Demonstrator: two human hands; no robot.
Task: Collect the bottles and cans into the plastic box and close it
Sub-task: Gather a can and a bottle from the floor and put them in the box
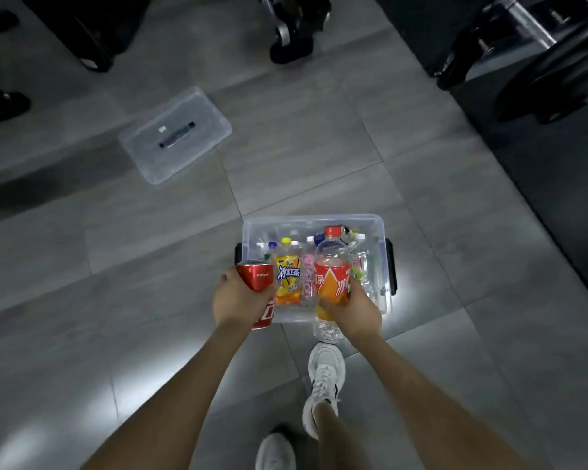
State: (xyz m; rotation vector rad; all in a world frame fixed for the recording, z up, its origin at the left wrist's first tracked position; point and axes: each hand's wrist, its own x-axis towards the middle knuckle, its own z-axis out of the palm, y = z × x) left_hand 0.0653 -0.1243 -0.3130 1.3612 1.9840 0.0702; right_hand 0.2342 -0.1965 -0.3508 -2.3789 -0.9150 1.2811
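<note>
A clear plastic box (377, 228) with black side latches stands open on the grey tiled floor, holding several bottles, among them a yellow-labelled one (287, 278) and a pink one (308, 276). My left hand (238, 300) grips a red can (257, 281) over the box's near left corner. My right hand (355, 308) holds a clear bottle (331, 266) with an orange label and red cap, upright above the box's near edge. The box's clear lid (197, 106) lies flat on the floor, far to the upper left.
My white sneakers (323, 378) stand just behind the box. Dark equipment with wheels (292, 39) lines the far side, weight plates (557, 72) sit at the upper right, and another person's dark shoes (4, 103) are at the left edge.
</note>
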